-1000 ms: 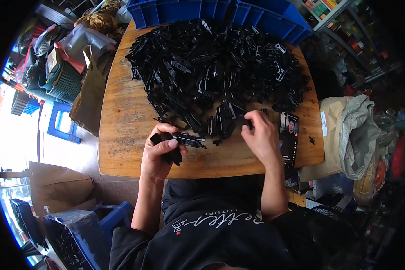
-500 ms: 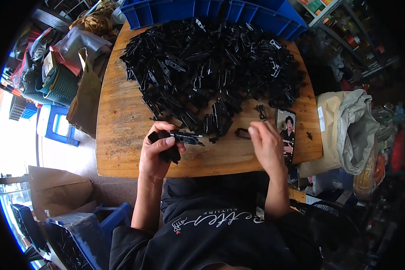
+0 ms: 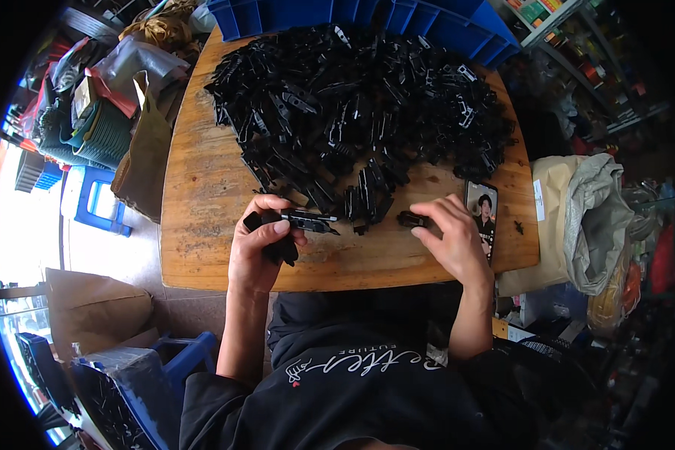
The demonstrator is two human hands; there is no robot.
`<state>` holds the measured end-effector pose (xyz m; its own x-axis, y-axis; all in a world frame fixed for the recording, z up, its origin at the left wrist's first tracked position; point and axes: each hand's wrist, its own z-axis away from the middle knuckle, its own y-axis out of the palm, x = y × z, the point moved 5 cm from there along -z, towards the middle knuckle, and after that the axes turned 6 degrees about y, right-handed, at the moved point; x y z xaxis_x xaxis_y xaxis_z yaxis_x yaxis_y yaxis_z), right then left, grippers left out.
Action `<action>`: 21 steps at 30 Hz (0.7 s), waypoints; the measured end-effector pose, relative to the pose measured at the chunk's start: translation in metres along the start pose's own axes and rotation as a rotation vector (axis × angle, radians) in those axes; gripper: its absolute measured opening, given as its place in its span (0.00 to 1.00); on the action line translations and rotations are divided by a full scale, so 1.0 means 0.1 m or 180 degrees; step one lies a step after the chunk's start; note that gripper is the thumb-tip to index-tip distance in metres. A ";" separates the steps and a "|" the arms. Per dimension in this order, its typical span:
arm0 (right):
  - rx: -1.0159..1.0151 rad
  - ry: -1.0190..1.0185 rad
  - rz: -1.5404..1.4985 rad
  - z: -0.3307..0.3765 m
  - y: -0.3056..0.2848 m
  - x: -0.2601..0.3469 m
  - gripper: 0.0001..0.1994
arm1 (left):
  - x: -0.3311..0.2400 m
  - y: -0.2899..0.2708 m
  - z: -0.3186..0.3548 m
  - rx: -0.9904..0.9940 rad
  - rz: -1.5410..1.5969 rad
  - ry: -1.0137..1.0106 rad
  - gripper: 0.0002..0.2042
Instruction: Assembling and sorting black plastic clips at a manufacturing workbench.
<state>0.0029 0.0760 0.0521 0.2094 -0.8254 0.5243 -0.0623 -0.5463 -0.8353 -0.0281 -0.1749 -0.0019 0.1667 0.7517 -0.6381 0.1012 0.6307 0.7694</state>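
Note:
My left hand (image 3: 259, 236) is closed around several black plastic parts. One long, narrow black part (image 3: 311, 220) with a light metallic tip sticks out past the fingers toward the right, and a darker piece (image 3: 283, 253) hangs below the palm. Over the table's front right, my right hand (image 3: 451, 234) has its thumb and fingertips closed about a small black plastic part (image 3: 411, 219). Just beyond the hands spreads a big heap of similar black parts (image 3: 352, 105), with a small cluster (image 3: 364, 201) at its near edge between the hands.
The wooden table (image 3: 202, 225) has a blue crate (image 3: 292, 16) at its far edge. A phone (image 3: 484, 214) showing a person lies right of my right hand. Paper sacks (image 3: 559, 217) stand at the right, a blue stool (image 3: 94, 202) at the left.
My right hand has gone from a loose fist beside the small black part to having its fingers around it. The left hand keeps its parts almost still. The view has shifted slightly.

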 end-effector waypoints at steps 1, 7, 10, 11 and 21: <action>-0.0008 0.0020 0.0056 0.02 0.01 0.00 0.14 | 0.00 0.01 -0.01 0.0002 0.0030 -0.0033 0.12; -0.0033 0.0043 0.0135 0.02 0.09 -0.10 0.14 | 0.06 0.09 -0.01 0.0009 -0.0067 -0.0058 0.11; -0.0104 0.0068 0.0173 0.03 0.08 -0.08 0.14 | 0.08 0.09 0.01 -0.0004 -0.0292 -0.0106 0.10; -0.0100 0.0060 0.0166 0.04 0.09 -0.07 0.14 | 0.09 0.09 0.02 -0.0037 -0.0312 -0.0127 0.10; -0.0249 0.0072 0.0134 0.11 0.13 -0.04 0.16 | 0.08 0.10 0.04 -0.0137 -0.0359 -0.0146 0.09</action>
<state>0.0120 0.0741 0.0374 0.1831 -0.8503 0.4934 -0.1467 -0.5199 -0.8416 -0.0215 -0.1633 0.0008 0.2014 0.6664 -0.7179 0.0798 0.7193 0.6901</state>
